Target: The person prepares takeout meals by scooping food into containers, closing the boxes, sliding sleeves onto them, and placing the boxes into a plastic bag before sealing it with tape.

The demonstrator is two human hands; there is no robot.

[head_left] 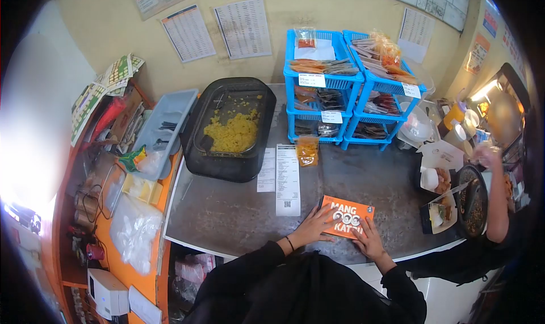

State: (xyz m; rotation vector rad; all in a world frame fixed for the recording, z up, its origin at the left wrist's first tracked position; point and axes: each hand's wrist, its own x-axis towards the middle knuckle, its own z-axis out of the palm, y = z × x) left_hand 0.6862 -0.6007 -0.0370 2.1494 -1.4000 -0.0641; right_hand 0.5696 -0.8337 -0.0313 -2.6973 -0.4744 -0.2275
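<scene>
An orange takeaway box [347, 210] with a white printed lid lies flat and closed on the dark metal counter in front of me. My left hand [312, 226] rests against its left side, fingers stretched out and apart, some reaching over the lid. On the lower right part of the lid lies my right hand [370, 240], its fingers also spread. Just beyond my left hand is a long paper receipt [288, 182], with a packet of orange-yellow sauce [307, 152] by its top.
A black pan [198, 156] holds yellow rice. Blue tiered racks [363, 87] of sachets stand at the back. To the right, open food boxes [438, 215] sit by a black round pan [472, 202], and a co-worker's arm [498, 199] reaches in. Plastic bags [136, 230] lie left.
</scene>
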